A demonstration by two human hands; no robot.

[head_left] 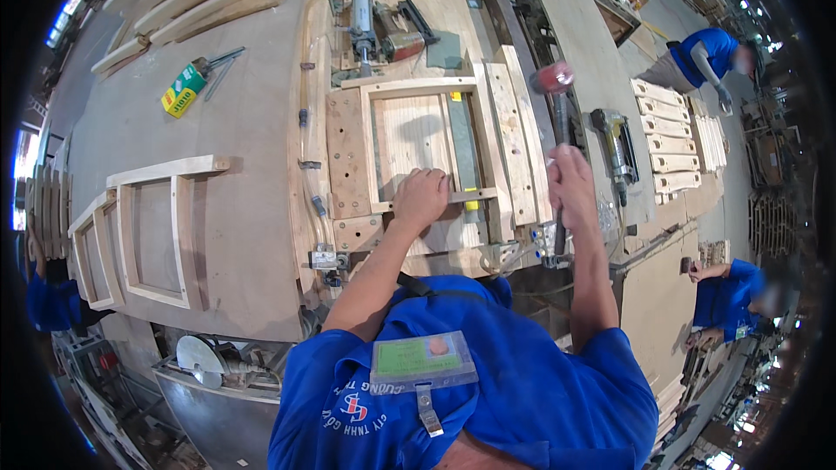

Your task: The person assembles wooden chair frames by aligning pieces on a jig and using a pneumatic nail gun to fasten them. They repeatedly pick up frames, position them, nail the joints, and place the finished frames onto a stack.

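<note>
My right hand [572, 187] is wrapped round the dark handle of a mallet [552, 78]. The mallet's red head is raised over the right side of the bench and looks slightly blurred. My left hand [422, 197] grips the near rail of a pale wooden frame [421, 85], its fingers bent over the wood. The frame lies in a wooden jig [347, 148], between a drilled board on the left and long drilled strips [514, 139] on the right. A metal air cylinder [363, 24] is fixed at the jig's far end.
Two assembled wooden frames [157, 209] lie on the left tabletop, with a green and yellow box [184, 90] beyond them. A nail gun [616, 148] rests right of the mallet. Slatted wooden parts [666, 139] are stacked farther right, near co-workers in blue [710, 57].
</note>
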